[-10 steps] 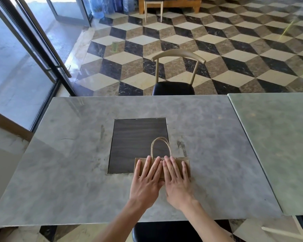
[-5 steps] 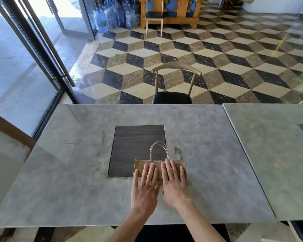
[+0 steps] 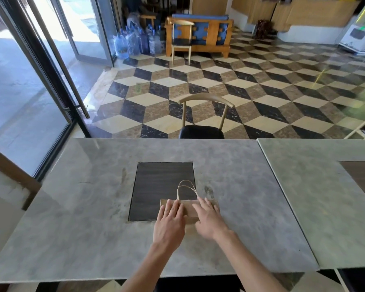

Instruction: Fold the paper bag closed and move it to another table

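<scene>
A small brown paper bag (image 3: 189,209) lies folded flat on the grey marble table (image 3: 93,207), partly over a dark inset panel (image 3: 160,186). Its twine handle (image 3: 185,187) loops away from me. My left hand (image 3: 170,223) rests flat on the bag's left half, fingers spread. My right hand (image 3: 208,219) lies flat on its right half, fingers pointing up-left. Both hands press down on the bag; neither grips it. A gap between them shows the bag's middle.
A second marble table (image 3: 325,197) butts against this one on the right. A chair (image 3: 201,123) stands at the far side of my table. Glass doors are at the left, with a tiled floor, a bench and water bottles beyond.
My hands have slid apart on the bag, showing its middle. The camera has tilted up, so more of the room is in view.
</scene>
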Available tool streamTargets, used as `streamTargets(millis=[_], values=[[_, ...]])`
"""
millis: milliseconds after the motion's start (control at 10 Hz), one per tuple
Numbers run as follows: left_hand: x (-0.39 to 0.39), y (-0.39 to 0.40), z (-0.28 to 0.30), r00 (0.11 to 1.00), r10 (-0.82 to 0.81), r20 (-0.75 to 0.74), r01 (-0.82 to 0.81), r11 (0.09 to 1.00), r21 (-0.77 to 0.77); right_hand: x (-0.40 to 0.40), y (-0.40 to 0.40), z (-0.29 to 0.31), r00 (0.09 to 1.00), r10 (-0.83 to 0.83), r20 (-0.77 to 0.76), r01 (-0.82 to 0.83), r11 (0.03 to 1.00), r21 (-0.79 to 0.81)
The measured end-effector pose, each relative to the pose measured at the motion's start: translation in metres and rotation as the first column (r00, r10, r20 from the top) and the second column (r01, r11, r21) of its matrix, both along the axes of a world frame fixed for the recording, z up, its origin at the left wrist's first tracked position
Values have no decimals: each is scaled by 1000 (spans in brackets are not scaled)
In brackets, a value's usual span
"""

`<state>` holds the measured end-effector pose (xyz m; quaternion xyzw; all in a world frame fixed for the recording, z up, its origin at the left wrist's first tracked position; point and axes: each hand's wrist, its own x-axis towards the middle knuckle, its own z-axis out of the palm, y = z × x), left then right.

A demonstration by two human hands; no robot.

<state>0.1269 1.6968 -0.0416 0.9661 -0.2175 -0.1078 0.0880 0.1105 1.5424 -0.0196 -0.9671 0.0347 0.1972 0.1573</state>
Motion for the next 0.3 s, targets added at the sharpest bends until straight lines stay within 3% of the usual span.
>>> streamTargets(millis=[300], values=[[-11, 8, 33, 984, 45, 169, -16, 985, -172, -8, -9, 44, 980, -144, 139, 136, 988, 67]])
